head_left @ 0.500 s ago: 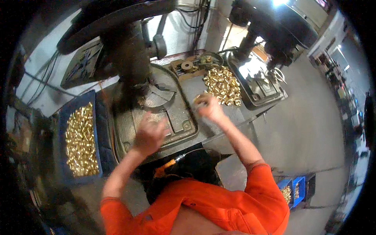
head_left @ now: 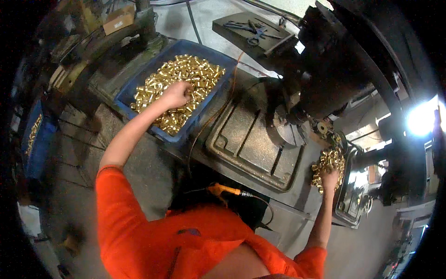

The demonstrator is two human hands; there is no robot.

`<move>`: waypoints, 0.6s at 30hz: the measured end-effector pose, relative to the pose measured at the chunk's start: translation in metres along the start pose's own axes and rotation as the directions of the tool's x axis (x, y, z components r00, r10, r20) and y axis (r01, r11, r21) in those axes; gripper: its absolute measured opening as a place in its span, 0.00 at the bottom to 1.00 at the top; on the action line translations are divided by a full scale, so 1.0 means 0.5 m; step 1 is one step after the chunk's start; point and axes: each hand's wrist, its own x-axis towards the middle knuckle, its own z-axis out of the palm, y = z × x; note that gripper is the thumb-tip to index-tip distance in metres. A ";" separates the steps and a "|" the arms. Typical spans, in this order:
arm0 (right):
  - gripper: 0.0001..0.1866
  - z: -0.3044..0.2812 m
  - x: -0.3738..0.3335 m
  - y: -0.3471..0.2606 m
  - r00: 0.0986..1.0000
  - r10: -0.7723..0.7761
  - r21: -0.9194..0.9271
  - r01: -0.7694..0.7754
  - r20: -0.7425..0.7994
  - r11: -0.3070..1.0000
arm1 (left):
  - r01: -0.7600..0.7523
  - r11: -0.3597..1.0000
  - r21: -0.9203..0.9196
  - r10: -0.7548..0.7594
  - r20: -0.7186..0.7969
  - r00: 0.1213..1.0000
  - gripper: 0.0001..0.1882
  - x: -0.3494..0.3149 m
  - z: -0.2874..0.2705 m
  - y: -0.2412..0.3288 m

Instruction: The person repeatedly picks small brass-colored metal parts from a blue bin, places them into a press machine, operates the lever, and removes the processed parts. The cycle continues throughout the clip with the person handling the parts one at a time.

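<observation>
My left hand (head_left: 176, 95) is in the blue bin (head_left: 211, 55), its fingers curled closed at the surface of many small brass fittings (head_left: 186, 69). Whatever those fingers grip is hidden. Far to the right, my right hand (head_left: 330, 178) reaches to a heap of brass fittings (head_left: 331, 160) on the bench and touches its near side. That hand's fingertips are lost among the shiny pieces. Between my hands stands a drilling machine, with its slotted metal base (head_left: 251, 144) and a round chuck-like fixture (head_left: 284, 130) on it.
An orange-handled air gun (head_left: 227, 189) hangs at the bench's front edge, with a hose. Pliers or similar tools (head_left: 253, 32) lie on a raised plate behind. A second machine base (head_left: 355, 197) stands beyond the heap. Another blue bin (head_left: 33, 158) sits at far left.
My view has swung left. My left hand has gone from over the machine base into the blue bin. The right hand has moved from beside the base to the heap.
</observation>
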 end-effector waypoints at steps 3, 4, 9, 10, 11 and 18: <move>0.17 -0.069 -0.050 -0.099 0.976 0.201 0.341 -0.217 0.081 0.915 | 0.008 0.988 0.155 -0.020 0.076 0.997 0.17 0.041 0.018 0.007; 0.17 -0.077 -0.062 -0.107 0.979 0.186 0.324 -0.204 0.087 0.924 | -0.039 0.987 0.156 0.036 0.026 0.999 0.16 0.056 0.034 -0.005; 0.21 -0.183 -0.127 -0.209 0.949 0.221 0.373 -0.294 0.226 0.880 | -0.047 0.899 0.436 -0.076 0.261 0.962 0.14 0.122 0.106 -0.038; 0.22 -0.181 -0.148 -0.197 0.965 0.200 0.390 -0.253 0.172 0.885 | -0.060 0.904 0.423 -0.058 0.262 0.963 0.15 0.134 0.110 -0.045; 0.22 -0.178 -0.164 -0.183 0.955 0.224 0.374 -0.283 0.194 0.883 | -0.079 0.908 0.412 -0.038 0.269 0.962 0.16 0.143 0.109 -0.046; 0.21 -0.180 -0.186 -0.184 0.917 0.292 0.333 -0.375 0.272 0.865 | 0.168 0.980 0.103 -0.192 0.301 0.934 0.19 0.163 0.095 -0.086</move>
